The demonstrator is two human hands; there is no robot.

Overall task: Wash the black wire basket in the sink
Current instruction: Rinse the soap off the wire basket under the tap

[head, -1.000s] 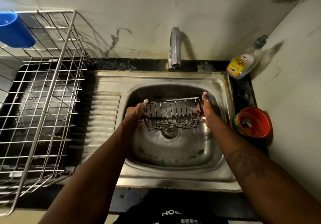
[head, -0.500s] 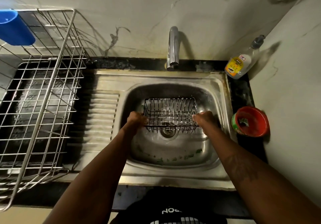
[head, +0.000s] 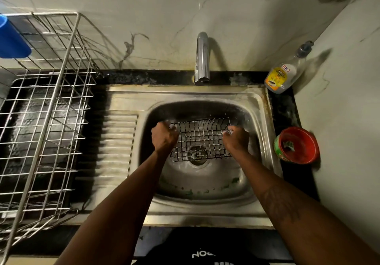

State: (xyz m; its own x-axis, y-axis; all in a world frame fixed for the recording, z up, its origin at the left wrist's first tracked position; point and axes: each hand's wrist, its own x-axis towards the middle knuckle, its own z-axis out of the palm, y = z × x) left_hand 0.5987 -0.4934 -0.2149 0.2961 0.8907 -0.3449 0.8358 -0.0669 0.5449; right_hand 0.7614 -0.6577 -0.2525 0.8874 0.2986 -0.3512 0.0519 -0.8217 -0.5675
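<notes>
- We count one black wire basket (head: pixel 200 139), open side up, inside the sink (head: pixel 185 94) bowl above the one drain (head: pixel 198 159); we cannot tell whether it touches the bottom.
- Two hands in the bowl: left hand (head: pixel 163 138) has its fingers curled round the basket's left rim, and right hand (head: pixel 236 140) has its fingers curled round the right rim. Both are gripping.
- One chrome tap (head: pixel 202 57) at the sink's back edge, centre; we see no clear stream, and the frame is a bit blurred.
- One soap bottle (head: pixel 281 75) with a yellow label stands at the counter's back right corner.
- One red tub (head: pixel 298 144) sits on the counter just beside the sink's right edge.
- One steel dish rack (head: pixel 51 110) is on the counter's left side, next to the ribbed drainboard.
- One blue cup (head: pixel 12 40) is at the rack's far left edge.
</notes>
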